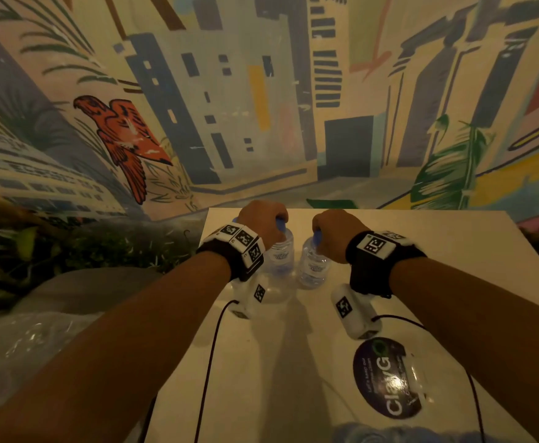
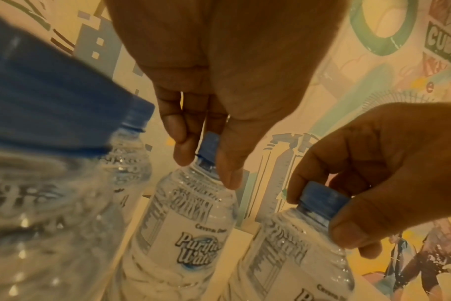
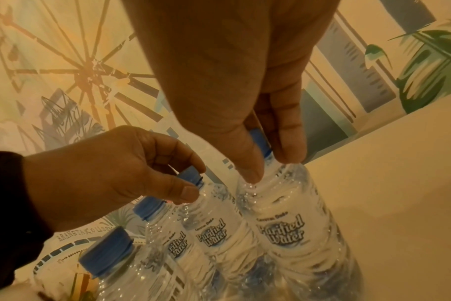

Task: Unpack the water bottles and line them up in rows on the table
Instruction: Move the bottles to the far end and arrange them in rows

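At the far left of the white table (image 1: 421, 251) I see two capped bottles (image 3: 152, 240) standing in line, untouched. Next, my left hand (image 1: 261, 219) pinches the blue cap of an upright bottle (image 1: 279, 254). Just beside it, my right hand (image 1: 335, 233) is clamped on the cap of another upright bottle (image 1: 313, 266). A round sticker (image 1: 386, 378) lies nearer me.

R hand (image 3: 234, 91) pinches bottle cap (image 3: 259, 142) — L hand (image 3: 111, 173) grips neighbour's.

Dim rm: city mural wall (image 1: 261, 91) behind white table (image 1: 421, 244).
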The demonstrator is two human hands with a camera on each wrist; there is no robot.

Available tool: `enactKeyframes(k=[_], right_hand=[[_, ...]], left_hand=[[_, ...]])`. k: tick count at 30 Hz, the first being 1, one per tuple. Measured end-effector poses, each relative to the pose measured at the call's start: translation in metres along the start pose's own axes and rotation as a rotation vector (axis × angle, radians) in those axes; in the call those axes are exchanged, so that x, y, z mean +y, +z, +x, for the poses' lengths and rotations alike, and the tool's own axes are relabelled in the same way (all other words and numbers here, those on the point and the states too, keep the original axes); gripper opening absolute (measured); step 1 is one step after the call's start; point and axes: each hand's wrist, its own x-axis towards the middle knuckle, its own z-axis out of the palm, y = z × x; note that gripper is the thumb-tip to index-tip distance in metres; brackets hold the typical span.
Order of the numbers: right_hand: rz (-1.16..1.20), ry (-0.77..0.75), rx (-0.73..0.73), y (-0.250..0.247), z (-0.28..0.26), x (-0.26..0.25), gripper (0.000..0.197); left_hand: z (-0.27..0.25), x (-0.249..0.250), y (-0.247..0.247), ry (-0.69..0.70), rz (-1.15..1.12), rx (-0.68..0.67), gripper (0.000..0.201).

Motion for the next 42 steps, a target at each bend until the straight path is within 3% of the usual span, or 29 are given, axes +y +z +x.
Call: enactKeyframes(k=[12, 21, 25, 30, 42], right_hand=[[0.021, -0.005, 0.024, 0.006, 0.025, -0.008, 0.024], [0.000, -0.013, -0.001, 0.009, 0.027, -0.006, 0.021], [-0.019, 0.006, 0.011, 0.010, 0.027, -0.007, 0.018], [-0.036, -0.013, 0.013, 0.008, 0.027, -0.007, 0.020], [0.003, -0.034, 0.029, 0.008, 0.036, -0.007, 0.020]], left_hand=[[0.009, -0.001, -0.001, 0.031, 0.119, -0.025, 0.024], [0.010, -0.001, -0.008, 0.024, 0.256, -0.155, 0.056], [0.007, 0.004, 0.001, 0.050, 0.308, -0.150, 0.028], [0.012, 0.005, 0.001, 0.052, 0.302, -0.140, 0.038], [0.020, 0.004, -0.001, 0.053, 0.324, -0.146, 0.035]])
